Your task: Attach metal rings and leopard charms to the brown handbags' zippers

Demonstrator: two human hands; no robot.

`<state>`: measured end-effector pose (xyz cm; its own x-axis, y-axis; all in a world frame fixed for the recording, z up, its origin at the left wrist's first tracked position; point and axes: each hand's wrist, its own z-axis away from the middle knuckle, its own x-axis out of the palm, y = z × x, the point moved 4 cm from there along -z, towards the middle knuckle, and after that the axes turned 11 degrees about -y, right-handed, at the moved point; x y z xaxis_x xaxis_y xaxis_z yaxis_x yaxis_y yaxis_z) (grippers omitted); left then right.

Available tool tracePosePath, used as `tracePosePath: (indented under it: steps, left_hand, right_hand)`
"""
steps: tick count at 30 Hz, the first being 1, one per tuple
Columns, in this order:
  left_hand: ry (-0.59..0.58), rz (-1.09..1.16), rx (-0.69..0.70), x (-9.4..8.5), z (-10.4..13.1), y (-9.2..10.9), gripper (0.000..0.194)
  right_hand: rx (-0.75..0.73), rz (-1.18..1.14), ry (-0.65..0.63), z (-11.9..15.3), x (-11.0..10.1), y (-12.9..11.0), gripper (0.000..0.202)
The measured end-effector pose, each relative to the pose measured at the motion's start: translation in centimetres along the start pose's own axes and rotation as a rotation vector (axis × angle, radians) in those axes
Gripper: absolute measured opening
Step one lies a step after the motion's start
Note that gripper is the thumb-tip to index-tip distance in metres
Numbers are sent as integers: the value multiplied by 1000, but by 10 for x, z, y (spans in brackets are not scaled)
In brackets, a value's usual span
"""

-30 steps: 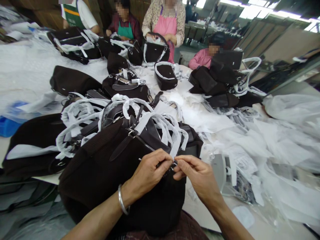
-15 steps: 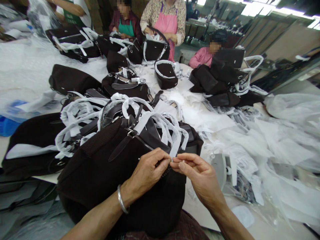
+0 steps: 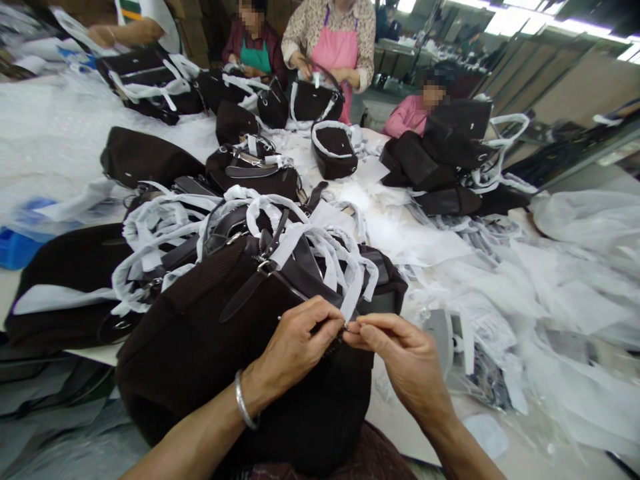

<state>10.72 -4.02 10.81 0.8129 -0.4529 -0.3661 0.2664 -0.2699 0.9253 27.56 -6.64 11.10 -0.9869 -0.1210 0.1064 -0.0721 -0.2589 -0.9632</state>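
A large dark brown ribbed handbag (image 3: 200, 333) lies tilted right in front of me, partly over my lap. Its leather strap tab (image 3: 245, 293) and metal ring show on the upper side. My left hand (image 3: 305, 337), with a silver bangle at the wrist, pinches something small and shiny by the bag's right side. My right hand (image 3: 395, 340) meets it there, thumb and fingers pressed together; what they hold is too small to make out. Just above the fingertips hangs the end of a white-wrapped strip (image 3: 353, 293).
More dark bags with white-wrapped handles (image 3: 160, 220) crowd the table behind. Loose white tissue (image 3: 480, 267) and plastic-wrapped parts (image 3: 480, 367) lie to the right. A blue container (image 3: 20, 243) stands at far left. Several people work across the table, one in a pink apron (image 3: 336, 50).
My right hand's fingers have closed more, and its fingertips sit slightly lower against the left hand's. The handbag stays in place. At far left a co-worker's arm has moved.
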Motion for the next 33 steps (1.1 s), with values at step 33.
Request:
tracePosePath:
  steps: [33]
  left_hand:
    - [-65, -318, 135, 8, 4, 1, 20]
  right_hand:
    - [-337, 769, -64, 0, 9, -15, 13]
